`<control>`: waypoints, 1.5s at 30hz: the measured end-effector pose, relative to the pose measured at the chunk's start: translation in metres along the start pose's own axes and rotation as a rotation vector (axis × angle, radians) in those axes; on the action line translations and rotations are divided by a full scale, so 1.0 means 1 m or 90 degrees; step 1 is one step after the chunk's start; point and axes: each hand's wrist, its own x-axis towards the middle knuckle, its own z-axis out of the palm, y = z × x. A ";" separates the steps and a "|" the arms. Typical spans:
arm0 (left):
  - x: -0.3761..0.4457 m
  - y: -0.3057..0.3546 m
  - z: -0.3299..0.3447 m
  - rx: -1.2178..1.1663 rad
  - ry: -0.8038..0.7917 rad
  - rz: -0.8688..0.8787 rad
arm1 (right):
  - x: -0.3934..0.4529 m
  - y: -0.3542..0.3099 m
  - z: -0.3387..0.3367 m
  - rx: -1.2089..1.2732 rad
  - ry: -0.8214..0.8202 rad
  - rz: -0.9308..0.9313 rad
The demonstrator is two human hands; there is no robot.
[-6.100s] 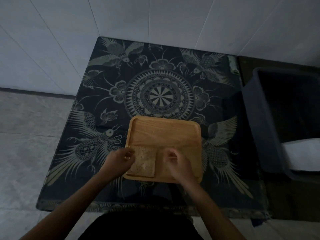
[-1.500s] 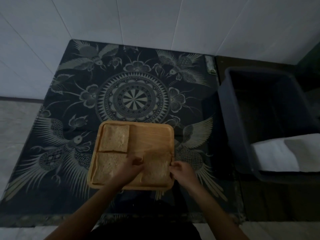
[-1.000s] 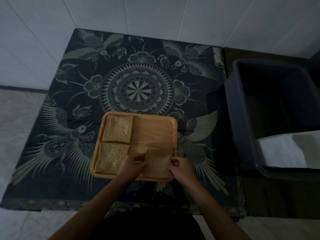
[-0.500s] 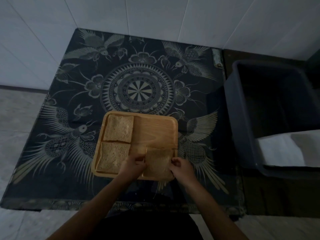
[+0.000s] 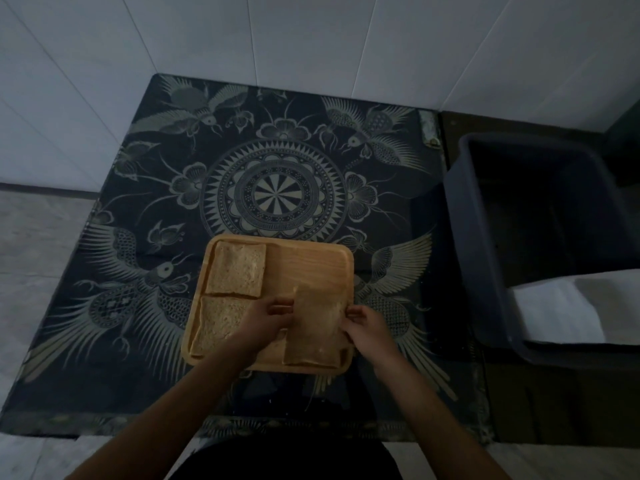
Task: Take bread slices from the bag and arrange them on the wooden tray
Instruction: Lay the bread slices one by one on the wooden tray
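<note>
Wooden tray: pale, square, round-cornered tray with a low raised rim, lying on the near middle of a dark cloth with a pale bird-and-mandala print.
Slices already down: two brown bread slices in the tray's left column, the far-left slice and the near-left slice, edges almost touching, both flat.
Slice in hand: third brown bread slice in the tray's near-right quarter; its near edge rests at the tray's near rim; whether the far edge is fully down I cannot tell in this dim light.
Left hand: left hand pinches the slice's left edge with its fingertips, the wrist crossing over the near-left slice.
Right hand: right hand grips the slice's right edge at the tray's right rim, fingers curled.
Step in hand: judged to be seating and squaring the third slice; not let go yet.
Vacant spot: far-right quarter of the tray shows bare wood.
Bag: no bread bag clearly identifiable; a dark rectangular plastic bin stands well to the right, with something white in its near end, too dim to name.
Next move calls for: opening both pinches without dragging the soft slice, keeping the left wrist off the near-left slice, then fetching a fourth slice for the far-right quarter.
Risk: likely only a nudge that skews the row.
</note>
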 end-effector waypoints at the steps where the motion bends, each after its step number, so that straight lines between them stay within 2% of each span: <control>1: 0.003 0.007 -0.001 0.000 -0.001 0.007 | 0.003 -0.006 -0.002 0.008 -0.001 -0.008; 8: 0.035 0.049 -0.002 0.012 0.025 0.051 | 0.039 -0.045 -0.007 0.025 0.000 -0.049; 23: 0.077 0.046 0.000 0.088 0.054 0.070 | 0.085 -0.046 -0.003 -0.144 0.043 -0.049; 31: 0.079 0.042 0.000 0.166 0.071 0.128 | 0.087 -0.044 -0.002 -0.293 0.082 -0.122; 40: 0.055 0.013 -0.002 0.258 0.126 0.158 | 0.048 -0.017 -0.014 -0.237 0.099 -0.140; 45: 0.040 -0.008 0.001 0.257 0.126 0.133 | 0.025 0.011 -0.005 -0.208 0.075 -0.074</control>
